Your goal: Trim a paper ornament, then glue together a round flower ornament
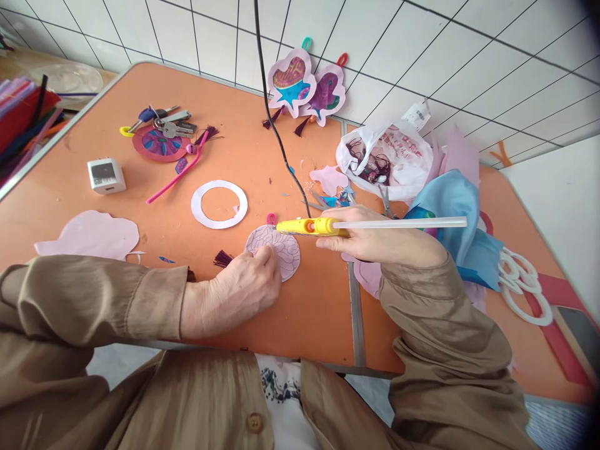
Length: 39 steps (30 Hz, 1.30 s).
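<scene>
A yellow hot glue gun (307, 225) is gripped in my right hand (370, 242), a long white glue stick jutting out of its back to the right. Its nozzle is at the upper edge of a round pale pink piece with dark line patterns (287, 250), near a small pink loop (271, 219). My left hand (250, 281) is closed, its fingertips pinching on that round piece and covering its lower left. A dark red tassel (224, 259) sticks out left of the piece, beside my knuckles. The black cord (276, 125) runs from above down to the glue gun.
Nearby on the orange table lie a white ring (197, 209), keys (175, 128) on a round ornament, a white charger (106, 175) and pink cloth (94, 234). Two finished ornaments lean on the tiled wall. On the right are a plastic bag (412, 162), scissors (385, 201), blue fabric (457, 206) and a phone (579, 331).
</scene>
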### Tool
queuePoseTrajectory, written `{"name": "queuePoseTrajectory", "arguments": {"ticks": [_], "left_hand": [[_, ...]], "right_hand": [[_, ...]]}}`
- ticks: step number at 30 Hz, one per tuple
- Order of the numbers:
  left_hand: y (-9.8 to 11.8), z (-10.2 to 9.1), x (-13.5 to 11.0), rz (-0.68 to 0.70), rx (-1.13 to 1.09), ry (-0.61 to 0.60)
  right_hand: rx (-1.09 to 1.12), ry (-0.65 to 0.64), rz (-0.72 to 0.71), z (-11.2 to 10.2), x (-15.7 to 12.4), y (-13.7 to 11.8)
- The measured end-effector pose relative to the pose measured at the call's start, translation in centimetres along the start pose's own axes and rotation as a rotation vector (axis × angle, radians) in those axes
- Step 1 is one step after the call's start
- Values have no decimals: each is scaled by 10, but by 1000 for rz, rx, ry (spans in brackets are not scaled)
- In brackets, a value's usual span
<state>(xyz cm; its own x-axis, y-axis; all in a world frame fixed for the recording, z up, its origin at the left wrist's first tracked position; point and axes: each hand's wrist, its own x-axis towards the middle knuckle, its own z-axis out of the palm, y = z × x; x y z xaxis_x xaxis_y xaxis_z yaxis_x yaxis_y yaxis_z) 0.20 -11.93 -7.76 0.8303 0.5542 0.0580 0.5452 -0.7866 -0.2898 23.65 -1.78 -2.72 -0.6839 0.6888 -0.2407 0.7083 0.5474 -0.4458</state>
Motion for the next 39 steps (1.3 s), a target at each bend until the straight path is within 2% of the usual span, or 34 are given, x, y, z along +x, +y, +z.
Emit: {"name": "queuePoseTrajectory", "arguments": {"ticks": [25, 30, 36, 39], "left_hand": [[1, 0, -1, 5, 19, -21], [0, 0, 0, 10, 18, -7], [0, -2, 0, 20, 32, -10], [0, -2, 0, 11, 28, 2]], "right_hand": [[14, 71, -47, -3, -1, -3], [35, 64, -141, 2, 2, -1], [5, 50, -61, 2, 2, -4], [-12, 23, -77, 2, 2, -6]]}}
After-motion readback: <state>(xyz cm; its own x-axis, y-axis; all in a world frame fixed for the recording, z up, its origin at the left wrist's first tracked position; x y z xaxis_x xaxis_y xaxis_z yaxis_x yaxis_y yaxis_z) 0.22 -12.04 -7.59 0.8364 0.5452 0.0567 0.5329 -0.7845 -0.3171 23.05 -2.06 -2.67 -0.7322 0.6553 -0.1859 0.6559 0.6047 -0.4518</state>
